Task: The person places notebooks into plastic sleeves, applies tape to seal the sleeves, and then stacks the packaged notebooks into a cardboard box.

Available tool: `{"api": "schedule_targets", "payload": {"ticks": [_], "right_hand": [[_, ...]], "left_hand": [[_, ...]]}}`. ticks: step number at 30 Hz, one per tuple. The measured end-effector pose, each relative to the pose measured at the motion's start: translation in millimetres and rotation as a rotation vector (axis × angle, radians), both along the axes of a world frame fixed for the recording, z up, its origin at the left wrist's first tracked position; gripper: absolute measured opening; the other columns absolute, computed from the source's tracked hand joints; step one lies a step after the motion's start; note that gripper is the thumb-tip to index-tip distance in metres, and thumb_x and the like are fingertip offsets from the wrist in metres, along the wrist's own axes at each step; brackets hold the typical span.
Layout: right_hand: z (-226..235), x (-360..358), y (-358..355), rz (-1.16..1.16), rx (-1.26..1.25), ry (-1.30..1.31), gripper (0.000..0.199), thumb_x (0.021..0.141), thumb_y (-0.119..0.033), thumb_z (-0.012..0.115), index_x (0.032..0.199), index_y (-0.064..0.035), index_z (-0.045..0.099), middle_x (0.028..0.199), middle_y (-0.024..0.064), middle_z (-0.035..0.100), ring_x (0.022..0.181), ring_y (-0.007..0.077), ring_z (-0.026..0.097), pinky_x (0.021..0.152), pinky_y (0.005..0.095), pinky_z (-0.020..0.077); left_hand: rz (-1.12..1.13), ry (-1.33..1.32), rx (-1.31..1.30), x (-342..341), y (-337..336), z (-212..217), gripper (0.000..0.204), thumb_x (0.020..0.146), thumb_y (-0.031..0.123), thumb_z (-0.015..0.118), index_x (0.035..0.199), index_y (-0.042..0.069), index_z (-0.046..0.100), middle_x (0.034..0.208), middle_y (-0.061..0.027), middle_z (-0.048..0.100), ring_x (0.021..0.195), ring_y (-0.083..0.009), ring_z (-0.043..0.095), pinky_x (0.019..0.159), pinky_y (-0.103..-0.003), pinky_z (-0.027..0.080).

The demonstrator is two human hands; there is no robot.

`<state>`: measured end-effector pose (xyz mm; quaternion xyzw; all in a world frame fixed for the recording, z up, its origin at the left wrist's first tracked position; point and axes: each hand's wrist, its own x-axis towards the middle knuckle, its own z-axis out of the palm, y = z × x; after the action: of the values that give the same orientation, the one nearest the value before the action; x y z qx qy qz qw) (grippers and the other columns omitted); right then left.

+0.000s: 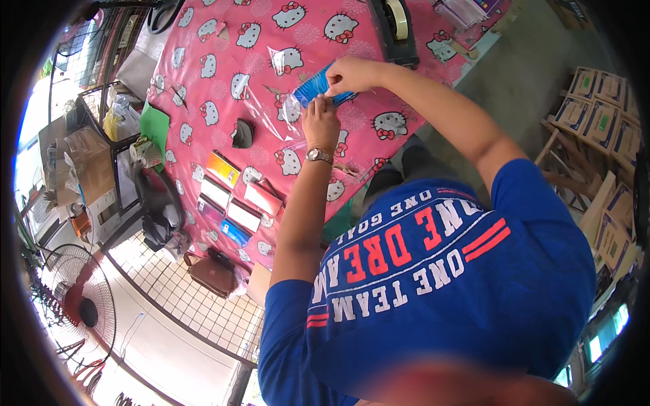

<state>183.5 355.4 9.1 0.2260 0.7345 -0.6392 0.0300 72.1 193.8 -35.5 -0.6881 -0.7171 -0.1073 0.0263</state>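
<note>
A flat blue pack (313, 88) with clear plastic around it lies on the pink table cover, under both my hands. My left hand (321, 123), with a watch at the wrist, pinches its near edge with closed fingers. From the right, my right hand (353, 74) bends over the pack and grips its edge, thumb and fingers pressed together. The two hands almost meet. Loose clear plastic (263, 108) spreads over the cover to the left. My fingers hide part of the pack's right side.
A tape dispenser (394, 34) stands at the far edge. Small coloured packs (223, 169) and a dark grey object (242, 133) lie left of my arm. Beyond the table are a fan (87, 311) at lower left and stacked cartons (599, 118) at right.
</note>
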Motion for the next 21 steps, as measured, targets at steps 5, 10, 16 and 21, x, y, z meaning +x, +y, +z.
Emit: {"api": "schedule_targets", "payload": {"ticks": [5, 10, 16, 21], "right_hand": [[-9.6, -27.4, 11.9, 0.339, 0.576, -0.214, 0.029, 0.065, -0.028, 0.078, 0.076, -0.0033, 0.068, 0.075, 0.0144, 0.067, 0.074, 0.0296, 0.065, 0.066, 0.0399, 0.0510], [-16.4, -6.4, 0.3, -0.037, 0.806, -0.248, 0.029, 0.065, -0.028, 0.076, 0.076, -0.0021, 0.068, 0.077, 0.0171, 0.067, 0.077, 0.0315, 0.066, 0.069, 0.0428, 0.0514], [-34.6, 40.3, -76.1, -0.449, -0.105, -0.296, 0.041, 0.075, -0.041, 0.071, 0.090, -0.0042, 0.063, 0.082, 0.0123, 0.065, 0.081, 0.0311, 0.064, 0.075, 0.0433, 0.0508], [-9.3, -1.0, -115.1, -0.845, -1.045, 0.049, 0.054, 0.083, -0.044, 0.064, 0.118, -0.0045, 0.050, 0.118, 0.0136, 0.050, 0.110, 0.0169, 0.048, 0.094, 0.0412, 0.0410]], "left_hand": [[0.017, -0.064, 0.187, 1.9, -2.8, -2.8, 0.028, 0.077, 0.013, 0.061, 0.102, 0.004, 0.061, 0.089, -0.0099, 0.059, 0.081, -0.0273, 0.058, 0.072, -0.039, 0.048], [0.044, 0.051, -0.085, 5.5, -6.3, 19.3, 0.035, 0.079, 0.018, 0.064, 0.113, 0.012, 0.057, 0.094, -0.0090, 0.053, 0.090, -0.0268, 0.052, 0.078, -0.039, 0.045], [0.197, -0.036, -0.114, -20.5, -2.9, 56.0, 0.046, 0.080, 0.048, 0.060, 0.105, 0.010, 0.065, 0.113, -0.0135, 0.054, 0.105, -0.0313, 0.049, 0.091, -0.048, 0.035], [0.317, -0.557, -0.633, -78.7, 51.1, 50.7, 0.065, 0.088, 0.062, 0.039, 0.106, 0.006, 0.065, 0.104, -0.0202, 0.062, 0.109, -0.0331, 0.054, 0.099, -0.047, 0.032]]}}
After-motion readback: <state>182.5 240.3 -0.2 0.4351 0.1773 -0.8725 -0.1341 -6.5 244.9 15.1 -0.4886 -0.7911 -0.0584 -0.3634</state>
